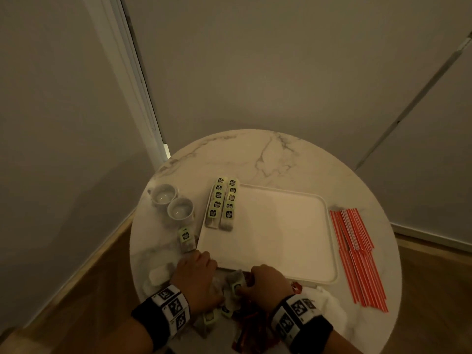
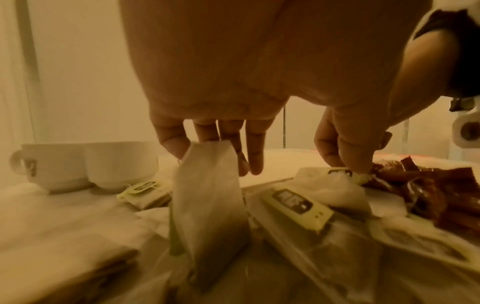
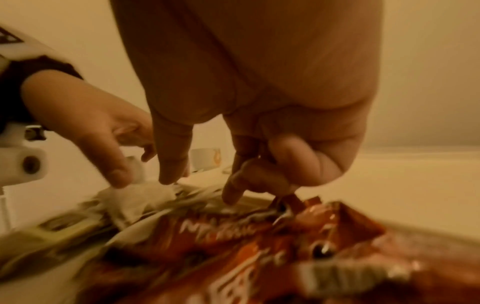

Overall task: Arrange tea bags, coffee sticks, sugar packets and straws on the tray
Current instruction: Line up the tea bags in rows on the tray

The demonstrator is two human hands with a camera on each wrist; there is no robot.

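Left grip [image 2: 207,131] pinches upright tea bag [image 2: 210,197], fingers pointing down.

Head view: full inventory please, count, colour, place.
Table: one, round white marble, against the wall.
Tray: one, white, mid-table.
Tea bags in rows: ten, green tags, two rows at the tray's left edge.
Single tea bag: one, green tag, left of the tray.
Loose tea bags: several, near edge, under the hands.
Coffee sticks: several, red, near edge.
Straws: many, red, right of the tray.
Cups: two, white, left.
Left hand: pinches a tea bag.
Right hand: pinches a tag.
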